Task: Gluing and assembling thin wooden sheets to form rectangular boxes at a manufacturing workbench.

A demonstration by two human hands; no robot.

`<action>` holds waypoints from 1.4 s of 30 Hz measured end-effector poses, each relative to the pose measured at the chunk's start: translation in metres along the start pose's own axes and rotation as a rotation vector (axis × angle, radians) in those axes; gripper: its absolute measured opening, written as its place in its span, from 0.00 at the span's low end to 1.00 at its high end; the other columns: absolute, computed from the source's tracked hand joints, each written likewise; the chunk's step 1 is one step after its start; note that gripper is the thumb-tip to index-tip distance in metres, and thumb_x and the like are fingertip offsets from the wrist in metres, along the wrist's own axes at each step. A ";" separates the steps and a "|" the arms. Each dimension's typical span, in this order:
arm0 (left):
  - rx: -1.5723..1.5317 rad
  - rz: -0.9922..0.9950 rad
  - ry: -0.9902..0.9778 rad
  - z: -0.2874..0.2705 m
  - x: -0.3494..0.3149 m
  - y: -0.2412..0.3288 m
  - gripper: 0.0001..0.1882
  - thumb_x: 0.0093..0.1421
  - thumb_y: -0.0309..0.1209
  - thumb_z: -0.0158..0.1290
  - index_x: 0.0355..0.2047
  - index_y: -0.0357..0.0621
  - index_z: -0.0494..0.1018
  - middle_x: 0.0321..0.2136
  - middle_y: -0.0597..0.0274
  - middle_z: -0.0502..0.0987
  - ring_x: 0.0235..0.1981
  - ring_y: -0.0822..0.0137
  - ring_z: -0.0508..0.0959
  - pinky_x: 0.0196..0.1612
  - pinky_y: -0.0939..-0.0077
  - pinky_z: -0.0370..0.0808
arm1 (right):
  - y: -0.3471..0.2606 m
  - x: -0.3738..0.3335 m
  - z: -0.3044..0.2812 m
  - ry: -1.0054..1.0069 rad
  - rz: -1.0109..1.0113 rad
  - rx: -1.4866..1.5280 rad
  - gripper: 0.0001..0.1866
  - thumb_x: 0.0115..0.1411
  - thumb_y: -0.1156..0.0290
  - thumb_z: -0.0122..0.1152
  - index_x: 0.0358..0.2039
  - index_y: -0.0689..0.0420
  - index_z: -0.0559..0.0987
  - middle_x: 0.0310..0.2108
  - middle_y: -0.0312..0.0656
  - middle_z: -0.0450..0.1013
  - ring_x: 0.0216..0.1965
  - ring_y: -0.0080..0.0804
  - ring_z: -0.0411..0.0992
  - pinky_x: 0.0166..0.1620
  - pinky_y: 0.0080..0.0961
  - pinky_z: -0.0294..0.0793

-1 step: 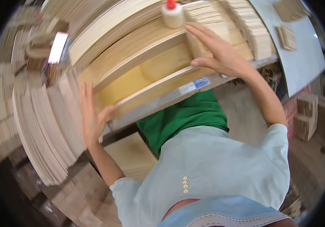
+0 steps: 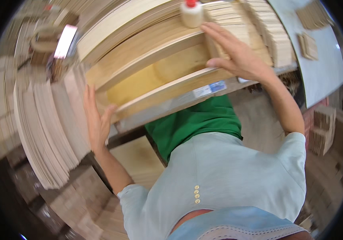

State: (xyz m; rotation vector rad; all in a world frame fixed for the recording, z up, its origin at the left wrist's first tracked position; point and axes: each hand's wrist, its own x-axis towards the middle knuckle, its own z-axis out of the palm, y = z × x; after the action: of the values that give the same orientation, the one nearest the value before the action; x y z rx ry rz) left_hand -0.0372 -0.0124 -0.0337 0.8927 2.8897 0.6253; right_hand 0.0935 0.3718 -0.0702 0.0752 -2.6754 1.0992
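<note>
A long, shallow wooden box (image 2: 161,89) with pale sides and a yellowish bottom lies slantwise before me on the bench. My left hand (image 2: 96,118) is at its left end, fingers stretched along the end and thumb at the near corner. At the right end, my right hand (image 2: 239,54) spans the width, with its fingers toward the far corner and the thumb on the near side's top edge. The box sits between both palms. Just beyond the right fingertips stands a white glue bottle (image 2: 191,15) with a red cap.
Stacked pale boards (image 2: 45,128) rise at the left, close to my left hand. Further strips (image 2: 265,32) are piled at the back right. A light-blue table (image 2: 319,76) on the right bears small wooden pieces (image 2: 308,46). The bench's front edge (image 2: 155,112) runs near my waist.
The whole view has shifted slightly, so the bench things appear a little further right and higher. Both hands stay at the ends of the box.
</note>
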 end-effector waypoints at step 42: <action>-0.869 -0.694 0.703 0.178 -0.243 0.066 0.13 0.59 0.28 0.55 0.43 0.38 0.74 0.38 0.52 0.78 0.39 0.59 0.80 0.44 0.69 0.75 | -0.104 0.092 0.040 -0.827 -0.340 -0.132 0.09 0.58 0.75 0.54 0.37 0.66 0.76 0.30 0.45 0.69 0.33 0.32 0.67 0.38 0.27 0.65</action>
State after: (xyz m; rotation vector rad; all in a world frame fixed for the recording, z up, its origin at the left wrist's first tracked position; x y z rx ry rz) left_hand 0.2297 -0.0317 -0.1871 -0.5046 2.5578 2.0984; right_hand 0.0109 0.2736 -0.0037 1.1377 -3.2162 0.8986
